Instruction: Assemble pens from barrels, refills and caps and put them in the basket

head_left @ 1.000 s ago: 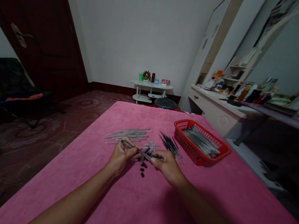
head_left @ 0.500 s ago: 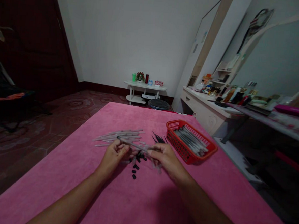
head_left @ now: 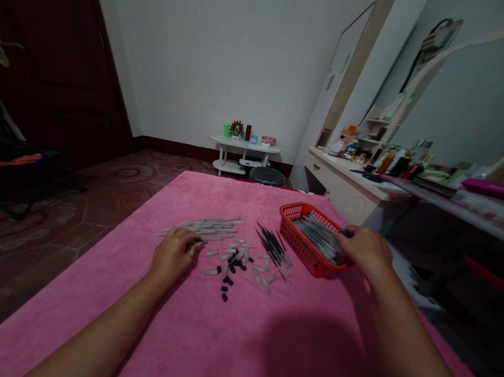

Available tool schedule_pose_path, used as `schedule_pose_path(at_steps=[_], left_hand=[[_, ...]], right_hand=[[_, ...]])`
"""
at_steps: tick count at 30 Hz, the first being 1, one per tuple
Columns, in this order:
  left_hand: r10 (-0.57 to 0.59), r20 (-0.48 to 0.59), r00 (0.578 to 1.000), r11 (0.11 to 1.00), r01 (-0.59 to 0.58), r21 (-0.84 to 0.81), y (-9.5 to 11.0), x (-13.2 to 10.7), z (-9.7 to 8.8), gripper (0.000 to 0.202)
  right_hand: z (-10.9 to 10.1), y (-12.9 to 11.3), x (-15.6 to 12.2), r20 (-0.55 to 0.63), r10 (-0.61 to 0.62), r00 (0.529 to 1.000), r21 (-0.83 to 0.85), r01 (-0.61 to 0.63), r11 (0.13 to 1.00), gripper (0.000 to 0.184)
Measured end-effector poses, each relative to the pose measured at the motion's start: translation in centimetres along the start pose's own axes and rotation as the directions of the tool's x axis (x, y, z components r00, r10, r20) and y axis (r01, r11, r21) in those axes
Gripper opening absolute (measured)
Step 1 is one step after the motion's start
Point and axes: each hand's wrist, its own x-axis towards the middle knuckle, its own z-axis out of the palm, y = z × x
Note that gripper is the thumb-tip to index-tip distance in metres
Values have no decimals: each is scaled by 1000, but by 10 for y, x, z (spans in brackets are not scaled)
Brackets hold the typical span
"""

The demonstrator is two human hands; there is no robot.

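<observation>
My left hand (head_left: 174, 253) rests at the near side of a row of loose grey-white pen barrels (head_left: 215, 227), fingers curled closed round the end of one. Over the right end of a red plastic basket (head_left: 305, 251), my right hand (head_left: 366, 251) is closed on a pen whose dark end shows at the fingertips; the rest is hard to make out. Many similar grey pens (head_left: 317, 235) fill the basket. Between the hands lie thin black refills (head_left: 272, 245), small black caps (head_left: 225, 289) and short translucent pieces (head_left: 259, 277).
A pink cloth (head_left: 208, 339) covers the work surface. A white dressing table (head_left: 342, 171) with bottles stands at the right. Beyond the far edge are a low white stand (head_left: 241, 144) and a round dark stool (head_left: 267, 176). A dark chair (head_left: 14, 162) is at the left.
My hands have parted from the middle, where they held a pen together. The right has moved right to the basket with a pen; the left has moved left to the barrels.
</observation>
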Motion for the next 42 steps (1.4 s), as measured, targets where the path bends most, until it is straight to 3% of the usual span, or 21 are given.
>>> schedule_pose_path(at_steps=[6, 10, 12, 14, 16, 18, 26, 34, 39, 42], left_hand=[[45, 85, 995, 998, -49, 44, 2, -1, 3, 17], [31, 73, 997, 998, -35, 50, 1, 0, 5, 19], [23, 67, 998, 998, -27, 63, 1, -1, 5, 20], [18, 81, 997, 995, -26, 101, 0, -1, 5, 19], [20, 103, 995, 990, -34, 139, 1, -1, 5, 18], [33, 104, 994, 989, -47, 142, 3, -2, 5, 18], [51, 36, 998, 999, -51, -13, 14, -7, 7, 17], [105, -5, 995, 988, -104, -113, 11, -8, 13, 18], [121, -53, 991, 979, -128, -159, 9, -9, 17, 17], [109, -87, 990, 967, -126, -223, 11, -8, 16, 18]], right_hand=[[4, -5, 0, 66, -19, 998, -39, 22, 999, 31], [1, -13, -5, -78, -59, 995, -5, 59, 998, 34], [0, -27, -12, -138, -141, 980, 65, 151, 986, 32], [3, -45, -23, -118, -283, 952, 161, 300, 940, 26], [10, -64, -37, -27, -467, 884, 210, 462, 862, 20], [19, -79, -51, 82, -528, 845, 167, 510, 844, 16], [54, -92, -71, 287, -450, 846, -71, 487, 870, 15], [57, -100, -76, 343, -411, 844, -143, 480, 866, 18], [51, -96, -72, 279, -406, 870, -99, 446, 889, 22], [47, -96, -72, 191, -489, 851, 66, 485, 872, 20]])
